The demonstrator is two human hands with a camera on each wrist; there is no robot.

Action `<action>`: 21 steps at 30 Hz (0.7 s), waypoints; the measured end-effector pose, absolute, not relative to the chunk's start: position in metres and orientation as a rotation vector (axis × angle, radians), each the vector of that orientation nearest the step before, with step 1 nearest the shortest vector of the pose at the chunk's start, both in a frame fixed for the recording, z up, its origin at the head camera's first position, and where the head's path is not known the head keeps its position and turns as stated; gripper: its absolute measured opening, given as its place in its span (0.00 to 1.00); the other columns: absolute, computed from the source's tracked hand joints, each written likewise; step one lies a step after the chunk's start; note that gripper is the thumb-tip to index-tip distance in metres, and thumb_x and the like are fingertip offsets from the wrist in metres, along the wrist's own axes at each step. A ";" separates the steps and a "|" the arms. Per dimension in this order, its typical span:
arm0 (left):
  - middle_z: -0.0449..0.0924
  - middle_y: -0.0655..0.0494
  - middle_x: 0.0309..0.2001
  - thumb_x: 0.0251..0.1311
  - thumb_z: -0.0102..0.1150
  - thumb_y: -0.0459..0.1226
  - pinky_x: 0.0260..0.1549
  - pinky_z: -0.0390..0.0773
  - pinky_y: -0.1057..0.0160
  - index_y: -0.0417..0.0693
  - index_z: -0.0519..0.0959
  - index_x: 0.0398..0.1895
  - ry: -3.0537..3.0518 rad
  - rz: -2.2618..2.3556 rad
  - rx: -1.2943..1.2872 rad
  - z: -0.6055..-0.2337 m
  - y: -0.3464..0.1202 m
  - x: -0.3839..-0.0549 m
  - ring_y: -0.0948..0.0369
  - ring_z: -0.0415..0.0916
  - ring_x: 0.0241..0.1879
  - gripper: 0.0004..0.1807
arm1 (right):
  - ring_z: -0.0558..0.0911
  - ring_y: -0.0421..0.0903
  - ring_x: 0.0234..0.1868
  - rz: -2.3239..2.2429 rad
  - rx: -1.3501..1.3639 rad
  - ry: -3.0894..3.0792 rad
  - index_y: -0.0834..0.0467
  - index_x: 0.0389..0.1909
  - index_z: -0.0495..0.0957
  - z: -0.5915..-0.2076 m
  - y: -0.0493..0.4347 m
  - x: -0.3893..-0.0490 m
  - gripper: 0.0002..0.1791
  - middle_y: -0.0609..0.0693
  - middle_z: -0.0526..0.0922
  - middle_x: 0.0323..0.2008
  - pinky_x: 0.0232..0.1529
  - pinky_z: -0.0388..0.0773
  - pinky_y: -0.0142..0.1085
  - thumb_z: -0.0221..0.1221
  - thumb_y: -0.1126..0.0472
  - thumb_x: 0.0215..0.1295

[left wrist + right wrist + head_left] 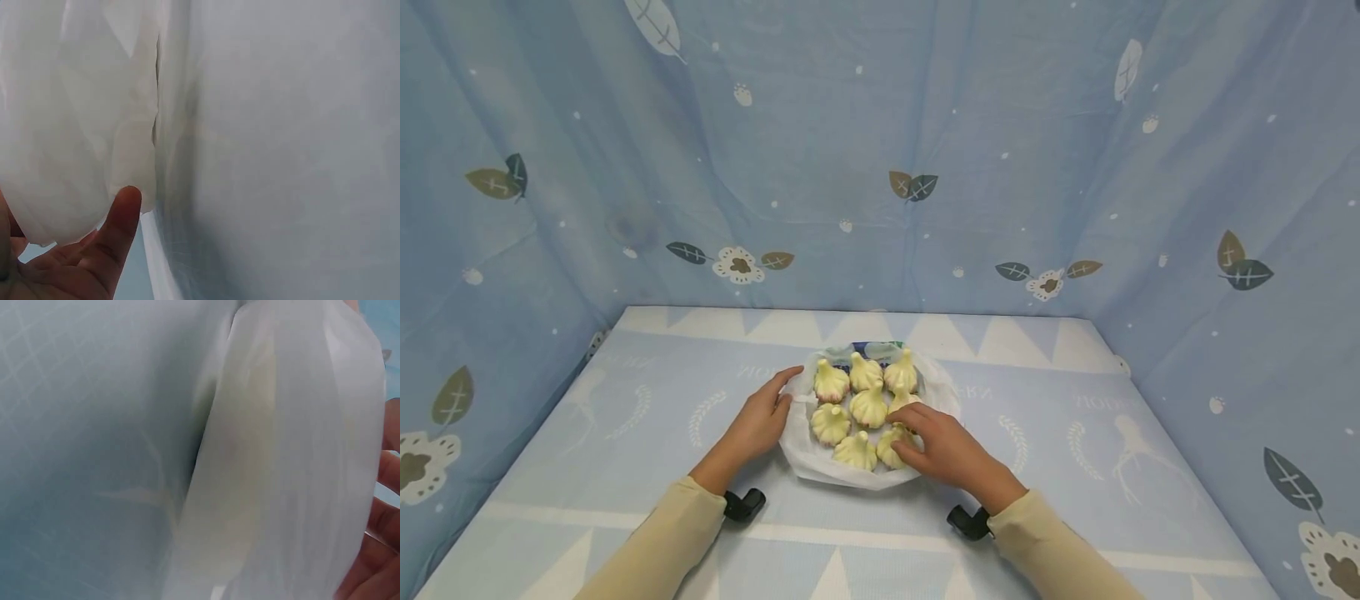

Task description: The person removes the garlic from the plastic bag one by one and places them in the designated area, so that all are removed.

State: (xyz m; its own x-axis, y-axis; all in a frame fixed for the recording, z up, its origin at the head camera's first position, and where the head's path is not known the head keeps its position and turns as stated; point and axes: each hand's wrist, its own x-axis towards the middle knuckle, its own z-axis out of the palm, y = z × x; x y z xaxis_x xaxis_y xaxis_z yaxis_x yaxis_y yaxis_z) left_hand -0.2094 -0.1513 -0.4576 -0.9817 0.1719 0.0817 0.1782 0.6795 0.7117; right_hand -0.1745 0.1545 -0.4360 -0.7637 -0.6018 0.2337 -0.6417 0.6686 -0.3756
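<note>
Several pale yellow garlic bulbs (868, 407) with pinkish bases lie in an opened white plastic bag (820, 472). My left hand (758, 425) is at the bag's left side, fingers extended along it; in the left wrist view the thumb (127, 203) touches the white plastic. My right hand (951, 446) reaches over the bag's right rim, thumb and fingers spread loosely around a garlic bulb (889, 450) at the lower right. Whether they touch that bulb is unclear. In the right wrist view the bag wall (312, 456) hides the fingertips.
The bag stands on a table with a light blue and white patterned cover (1052, 433). A blue curtain (850, 125) with leaf and flower prints hangs behind and at both sides. Blue and green print (880, 352) shows at the bag's far rim.
</note>
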 end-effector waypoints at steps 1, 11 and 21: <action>0.62 0.39 0.71 0.73 0.36 0.35 0.58 0.71 0.43 0.52 0.58 0.74 -2.869 -1.216 -0.295 -0.458 -0.151 -0.210 0.43 0.70 0.61 0.26 | 0.81 0.39 0.42 0.674 1.045 -2.784 0.52 0.56 0.77 -0.436 0.154 -0.174 0.18 0.44 0.80 0.50 0.43 0.81 0.36 0.60 0.53 0.66; 0.65 0.38 0.69 0.73 0.35 0.33 0.48 0.70 0.51 0.52 0.61 0.73 -2.860 -1.228 -0.268 -0.457 -0.154 -0.215 0.50 0.72 0.50 0.26 | 0.82 0.36 0.40 0.671 1.019 -2.774 0.51 0.50 0.80 -0.438 0.152 -0.174 0.13 0.42 0.82 0.45 0.42 0.81 0.31 0.61 0.57 0.65; 0.77 0.39 0.52 0.74 0.34 0.36 0.35 0.71 0.58 0.56 0.59 0.73 -2.894 -1.270 -0.249 -0.455 -0.154 -0.216 0.59 0.61 0.19 0.26 | 0.83 0.37 0.40 0.661 1.038 -2.675 0.51 0.48 0.81 -0.433 0.153 -0.175 0.12 0.43 0.83 0.43 0.40 0.82 0.30 0.63 0.60 0.64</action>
State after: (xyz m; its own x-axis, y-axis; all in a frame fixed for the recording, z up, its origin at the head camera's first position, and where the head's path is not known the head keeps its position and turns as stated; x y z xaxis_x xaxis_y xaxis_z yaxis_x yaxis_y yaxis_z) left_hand -0.2161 -0.1538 -0.4555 -0.9872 0.1548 0.0374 0.1323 0.6669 0.7333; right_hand -0.1746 0.1534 -0.4326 -0.7344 -0.5906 0.3344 -0.6784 0.6539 -0.3350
